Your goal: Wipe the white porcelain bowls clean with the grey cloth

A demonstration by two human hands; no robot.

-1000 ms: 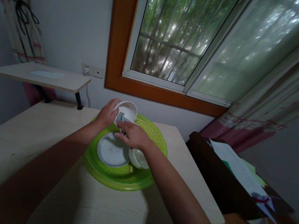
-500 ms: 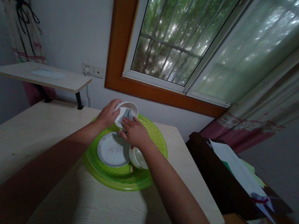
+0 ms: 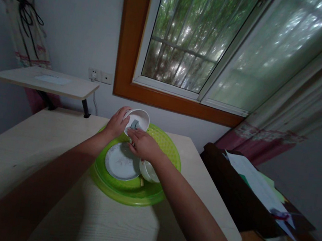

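My left hand grips a white bowl by its left side, thumb over the rim, and the bowl is tilted so its inside faces me. Inside it lies a small grey cloth. The fingers of my right hand press the cloth against the lower inside of the bowl; part of the cloth is hidden under them. Below the hands, a white plate rests in a round green tray. Another bowl stands there beside the plate, partly covered by my right forearm.
The tray sits on a pale wooden desk. A raised shelf with a paper on it stands at the back left. Behind are the wall and a window. Papers lie on dark furniture to the right.
My right fingers have slid slightly down and left inside the bowl, with the cloth shifting along. The left hand keeps its grip on the bowl.
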